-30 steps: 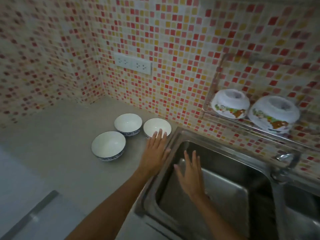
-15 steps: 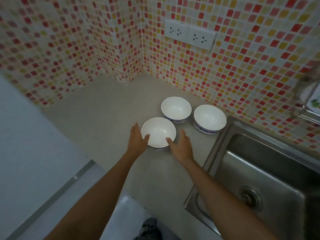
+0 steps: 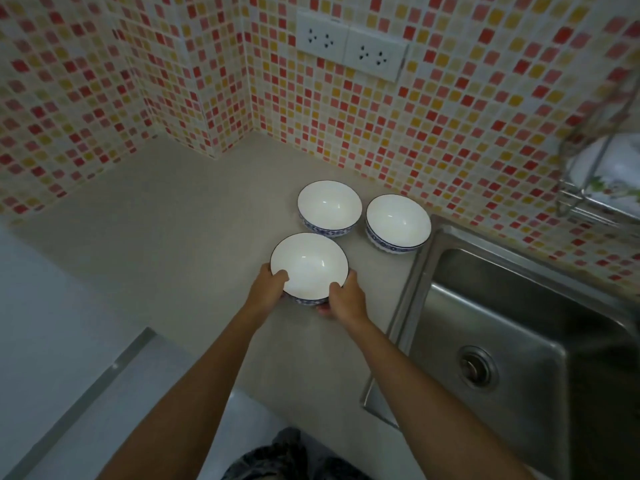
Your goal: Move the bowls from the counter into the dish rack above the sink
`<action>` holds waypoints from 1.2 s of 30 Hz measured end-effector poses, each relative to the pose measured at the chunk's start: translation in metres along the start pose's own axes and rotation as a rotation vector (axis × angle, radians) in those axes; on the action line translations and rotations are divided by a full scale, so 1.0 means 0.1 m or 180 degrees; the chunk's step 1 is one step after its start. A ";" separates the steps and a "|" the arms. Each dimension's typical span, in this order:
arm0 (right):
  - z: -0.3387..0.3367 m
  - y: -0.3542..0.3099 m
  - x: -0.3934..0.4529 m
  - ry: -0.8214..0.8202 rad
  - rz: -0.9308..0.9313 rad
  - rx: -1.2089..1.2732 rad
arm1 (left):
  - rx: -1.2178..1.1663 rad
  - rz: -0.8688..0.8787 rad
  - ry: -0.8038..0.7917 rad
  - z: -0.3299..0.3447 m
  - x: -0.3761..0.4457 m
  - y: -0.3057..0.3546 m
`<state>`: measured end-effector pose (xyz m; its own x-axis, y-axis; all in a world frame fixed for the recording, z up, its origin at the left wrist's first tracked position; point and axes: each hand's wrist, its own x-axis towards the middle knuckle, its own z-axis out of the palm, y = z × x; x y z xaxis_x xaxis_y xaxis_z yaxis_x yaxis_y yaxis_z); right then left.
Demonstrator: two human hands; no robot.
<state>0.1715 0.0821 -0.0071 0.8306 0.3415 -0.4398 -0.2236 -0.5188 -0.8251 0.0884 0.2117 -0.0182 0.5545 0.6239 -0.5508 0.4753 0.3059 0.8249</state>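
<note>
1. Nearest bowl [image 3: 308,263]: white inside, dark rim, blue pattern on the outer wall. It sits upright at the front of a group of three on the counter [image 3: 166,244]. Whether its base is on the surface or just off it cannot be told.
2. Left hand [image 3: 266,292] grips the bowl's left near edge, thumb hooked over the rim onto the white inside, the other fingers hidden beneath.
3. Right hand [image 3: 346,301] grips the right near edge the same way, thumb over the rim, fingers curled under the base. Both hands are closed around this one bowl.
4. Back bowl [image 3: 329,206]: upright, just behind the held one, rims nearly touching.
5. Right bowl [image 3: 398,221]: upright, beside the back bowl, a narrow gap between them, close to the sink's corner.
6. Sink [image 3: 512,341]: steel basin right of the counter, drain visible.
7. Dish rack [image 3: 588,206]: wire frame on the tiled wall [image 3: 450,133] at the far right edge, with a patterned white dish partly in view inside it.
8. Double wall socket [image 3: 351,50] high on the tiles, above the bowls.
</note>
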 end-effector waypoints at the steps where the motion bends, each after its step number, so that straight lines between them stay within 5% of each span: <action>1: -0.06 0.05 -0.03 0.0028 0.0014 0.0025 | -0.0021 -0.0010 0.0004 0.05 -0.04 0.00; 6: -0.60 0.31 -0.24 0.0264 -0.0028 0.0364 | -0.0572 -0.0088 -0.0263 0.60 -0.35 0.11; 12: -1.59 0.42 -0.52 0.0571 -0.0053 0.0862 | -0.0893 0.0303 -0.1263 1.49 -0.95 0.42; 20: -2.97 0.35 -0.76 0.1197 -0.0903 0.0600 | -0.1376 0.0305 -0.1681 2.49 -1.53 0.97; 27: -4.12 0.11 -0.74 0.2858 -0.2103 -0.0323 | -0.1537 0.0734 -0.1742 2.98 -1.73 1.40; 33: -4.65 0.19 -0.33 0.3043 -0.1819 -0.1943 | -0.1232 0.1628 -0.1740 3.29 -2.02 1.90; 36: -4.64 0.28 -0.24 0.3179 -0.1667 -0.2246 | -0.0772 0.2323 -0.1298 3.47 -2.12 2.19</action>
<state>0.3816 -0.3041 0.1451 0.8199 0.0635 0.5689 0.2938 -0.8997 -0.3230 0.3119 -0.1028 0.2350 0.8874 0.4316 0.1622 -0.2274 0.1037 0.9683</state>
